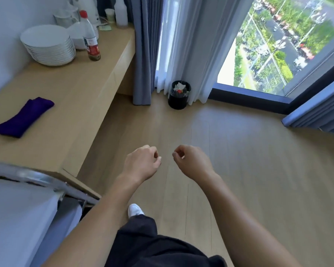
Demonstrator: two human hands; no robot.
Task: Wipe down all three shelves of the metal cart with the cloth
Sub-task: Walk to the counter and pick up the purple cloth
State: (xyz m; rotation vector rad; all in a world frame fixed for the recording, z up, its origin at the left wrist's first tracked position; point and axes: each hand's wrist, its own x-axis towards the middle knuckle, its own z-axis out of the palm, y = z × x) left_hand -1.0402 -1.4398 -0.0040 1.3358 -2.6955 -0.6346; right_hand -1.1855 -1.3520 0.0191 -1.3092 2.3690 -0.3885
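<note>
Now your left hand (pixel 141 162) and right hand (pixel 191 160) hover side by side over the floor, fingers loosely curled, holding nothing. The folded purple cloth (pixel 23 117) lies on the bench (pixel 69 105) toward its near end, well apart from both hands. The metal cart (pixel 37 177) stands at the bench's near corner.

Here's the purple cloth (pixel 23 117), soft and fuzzy-napped, lying on a pale matt wood-grain counter (pixel 66 112), the cart (pixel 37 177) gleaming polished metal, the stacked plates (pixel 46 45) glossy white ceramic, the bottle (pixel 91 41) clear shiny plastic, and the floor (pixel 229 151) smooth matt wood-look planks.
</note>
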